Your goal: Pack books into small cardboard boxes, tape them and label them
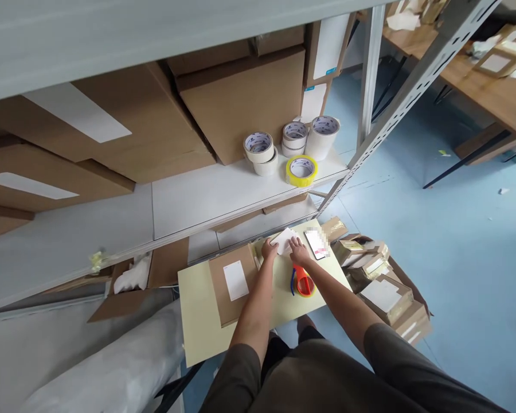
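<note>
White papers (284,241) lie between my two hands near the back edge of the pale yellow table (198,321). My left hand (269,249) grips their left side with its fingers closed. On their right side rests my right hand (298,251), its fingers partly spread over the sheets. Just below my right hand is a red tape dispenser (304,282) with a blue strip beside it. A phone (316,244) lies to the right of the papers. Left of my forearms is a flat brown cardboard piece (227,310) bearing a white label (236,280).
Behind the table, a grey shelf (198,201) holds large cartons (245,103), white tape rolls (258,147) and a yellow one (301,170). An open carton of small taped boxes (384,298) stands at right. A metal post (413,86) rises beyond.
</note>
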Available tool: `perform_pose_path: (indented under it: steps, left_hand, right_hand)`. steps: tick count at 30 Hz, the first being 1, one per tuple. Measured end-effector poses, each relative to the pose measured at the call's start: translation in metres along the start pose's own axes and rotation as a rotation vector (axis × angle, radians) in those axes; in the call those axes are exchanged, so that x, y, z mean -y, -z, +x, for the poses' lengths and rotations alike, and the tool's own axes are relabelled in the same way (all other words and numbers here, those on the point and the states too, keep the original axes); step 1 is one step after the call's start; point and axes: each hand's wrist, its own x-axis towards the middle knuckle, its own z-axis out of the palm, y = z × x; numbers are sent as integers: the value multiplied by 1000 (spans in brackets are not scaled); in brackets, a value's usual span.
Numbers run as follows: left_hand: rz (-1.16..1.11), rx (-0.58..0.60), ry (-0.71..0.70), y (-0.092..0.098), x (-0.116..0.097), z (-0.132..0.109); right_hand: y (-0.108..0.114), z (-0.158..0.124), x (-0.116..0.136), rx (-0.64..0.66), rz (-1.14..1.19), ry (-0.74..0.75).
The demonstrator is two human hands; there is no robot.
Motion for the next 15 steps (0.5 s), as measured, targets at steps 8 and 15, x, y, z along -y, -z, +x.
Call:
perform_pose_path:
  steps: [8, 15]
  left_hand:
    - [101, -96, 156, 6, -3, -6]
    - [78, -144, 11, 25, -10, -26]
  right_hand:
    - [0, -5, -6, 32, -1, 43]
    - [0, -22, -11, -235, 225, 71]
